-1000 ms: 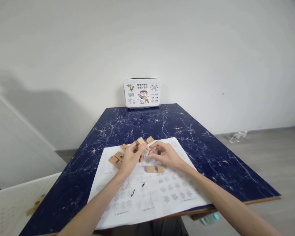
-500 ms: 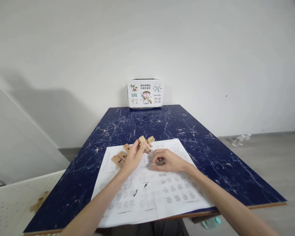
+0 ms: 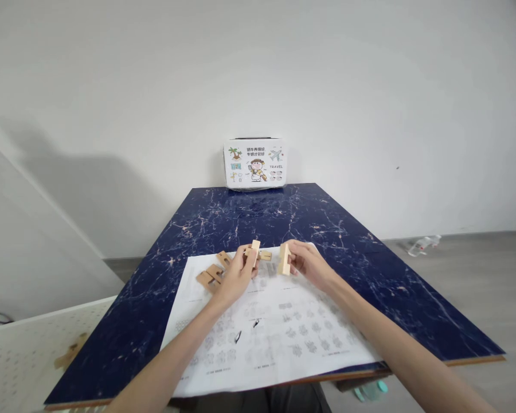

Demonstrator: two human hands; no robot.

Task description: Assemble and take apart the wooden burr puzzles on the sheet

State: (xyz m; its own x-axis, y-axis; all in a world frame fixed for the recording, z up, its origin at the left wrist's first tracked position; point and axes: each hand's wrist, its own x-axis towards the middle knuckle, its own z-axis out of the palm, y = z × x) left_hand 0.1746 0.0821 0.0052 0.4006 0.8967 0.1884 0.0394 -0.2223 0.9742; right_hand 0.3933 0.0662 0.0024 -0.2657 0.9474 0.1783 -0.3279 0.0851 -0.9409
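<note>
Left hand (image 3: pixel 235 275) grips a first block (image 3: pixel 254 253); right hand (image 3: pixel 309 264) grips a second block (image 3: pixel 284 261), to the right of the first and apart from it. Between the two grips, just beside the left one, shows a third block (image 3: pixel 265 256); whether held or loose cannot be told. Left of the left grip, a group of blocks (image 3: pixel 215 272) lies on the sheet (image 3: pixel 258 347), which extends below and before both grips, on the table (image 3: pixel 262 213). Behind the grips, well apart, a case (image 3: pixel 256 166) stands at the table's far end, before the wall (image 3: pixel 370 103). Right of the right grip, beyond the table, a bottle (image 3: pixel 423 245) lies on the floor (image 3: pixel 464 275).
</note>
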